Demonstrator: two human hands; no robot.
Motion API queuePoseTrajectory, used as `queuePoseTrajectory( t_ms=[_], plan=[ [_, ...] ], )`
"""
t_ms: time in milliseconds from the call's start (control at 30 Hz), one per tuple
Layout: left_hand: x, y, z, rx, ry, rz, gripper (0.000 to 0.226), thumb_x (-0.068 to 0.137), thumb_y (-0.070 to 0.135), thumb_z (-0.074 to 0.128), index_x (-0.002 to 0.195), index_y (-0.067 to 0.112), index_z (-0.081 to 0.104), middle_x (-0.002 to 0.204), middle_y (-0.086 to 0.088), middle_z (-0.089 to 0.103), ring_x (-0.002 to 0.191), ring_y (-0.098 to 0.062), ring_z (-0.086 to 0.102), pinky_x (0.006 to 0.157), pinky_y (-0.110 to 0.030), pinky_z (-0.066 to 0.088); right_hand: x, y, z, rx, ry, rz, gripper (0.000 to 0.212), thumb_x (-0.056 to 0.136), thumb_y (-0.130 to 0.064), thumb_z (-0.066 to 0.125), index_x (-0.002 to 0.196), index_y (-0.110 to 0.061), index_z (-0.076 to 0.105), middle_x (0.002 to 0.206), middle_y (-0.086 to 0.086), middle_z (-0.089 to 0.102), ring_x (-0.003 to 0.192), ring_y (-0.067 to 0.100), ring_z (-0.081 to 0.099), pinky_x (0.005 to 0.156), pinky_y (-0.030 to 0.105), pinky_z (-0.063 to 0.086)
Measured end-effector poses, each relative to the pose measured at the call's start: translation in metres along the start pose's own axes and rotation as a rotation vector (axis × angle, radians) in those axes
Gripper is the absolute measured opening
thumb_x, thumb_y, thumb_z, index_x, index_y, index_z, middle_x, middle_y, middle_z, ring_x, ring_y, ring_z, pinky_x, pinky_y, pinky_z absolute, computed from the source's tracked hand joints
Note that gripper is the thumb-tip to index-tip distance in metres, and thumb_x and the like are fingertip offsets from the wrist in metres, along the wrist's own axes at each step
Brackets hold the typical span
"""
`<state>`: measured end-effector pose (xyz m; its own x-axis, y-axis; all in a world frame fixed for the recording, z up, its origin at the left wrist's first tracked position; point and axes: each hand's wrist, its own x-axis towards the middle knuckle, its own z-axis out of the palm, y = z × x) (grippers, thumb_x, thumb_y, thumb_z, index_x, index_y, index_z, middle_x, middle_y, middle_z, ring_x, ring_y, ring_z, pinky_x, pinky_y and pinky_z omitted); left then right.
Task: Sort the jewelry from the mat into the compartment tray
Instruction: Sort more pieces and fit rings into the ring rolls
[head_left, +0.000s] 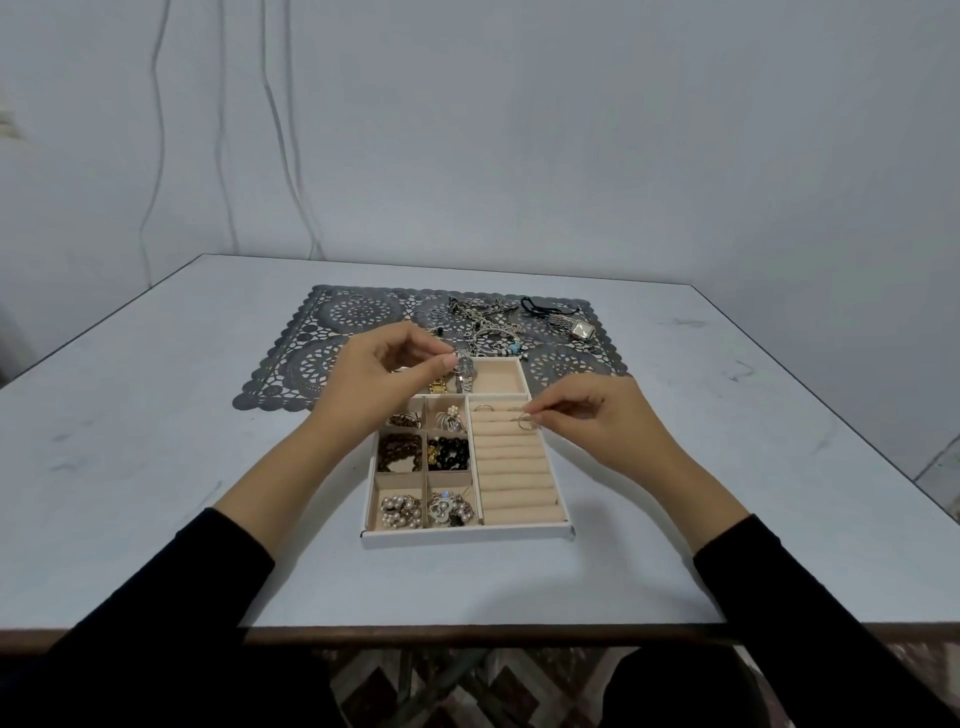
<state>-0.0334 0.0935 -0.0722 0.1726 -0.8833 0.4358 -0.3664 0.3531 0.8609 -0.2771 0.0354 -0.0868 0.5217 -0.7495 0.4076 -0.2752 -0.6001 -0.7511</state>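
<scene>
Across the grey table (156, 467), the dark lace mat (332, 322) lay at 12 o'clock from the white compartment tray (467, 538), whose far edge overlapped it. Unsorted jewelry (483, 317), mostly chains, sat bunched on the mat toward 1 o'clock. The tray's 9 o'clock half already held sorted pieces in its small cells, while the ring rolls (514, 467) at 3 o'clock were nearly bare. Your left hand (379, 379) hovered over the tray's 11 o'clock corner, thumb and fingertips drawn together beside a silver watch (464, 370); whether they pinched anything, I could not tell. Your right hand (592, 421) pinched a thin ring (525, 423) between thumb and forefinger just above the far rolls. That was where I judged the risk to be: a ring that slight could slip the pinch if you pressed it in at an angle, skate off the roll, and drop over the tray wall or into the mat's cut-outs. Your left wrist, low over the filled cells, could also snag a sorted piece.
</scene>
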Motion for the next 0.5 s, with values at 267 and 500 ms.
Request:
queuePoseTrajectory(
  t_ms=[267, 500],
  plan=[
    [-0.0002, -0.0009, 0.0003, 0.009, 0.0, -0.014, 0.011, 0.082, 0.018, 0.076, 0.091, 0.012, 0.074, 0.077, 0.006, 0.072, 0.073, -0.007, 0.066, 0.068, -0.023, 0.055, -0.0014, -0.0021, 0.0009, -0.124, -0.048, -0.071, 0.01, 0.08, -0.007, 0.074, 0.088, -0.014, 0.077, 0.084, -0.006, 0.073, 0.08, 0.004, 0.066, 0.077, 0.012, 0.049],
    [-0.0009, -0.0008, 0.0013, 0.006, -0.001, -0.023, 0.011, 0.082, 0.018, 0.077, 0.09, 0.013, 0.074, 0.075, 0.007, 0.072, 0.072, -0.006, 0.066, 0.062, -0.021, 0.056, 0.0007, -0.0039, 0.0013, -0.162, -0.096, -0.09, 0.008, 0.081, -0.011, 0.074, 0.086, -0.016, 0.077, 0.083, -0.008, 0.072, 0.08, 0.009, 0.066, 0.078, 0.031, 0.054]
  ],
)
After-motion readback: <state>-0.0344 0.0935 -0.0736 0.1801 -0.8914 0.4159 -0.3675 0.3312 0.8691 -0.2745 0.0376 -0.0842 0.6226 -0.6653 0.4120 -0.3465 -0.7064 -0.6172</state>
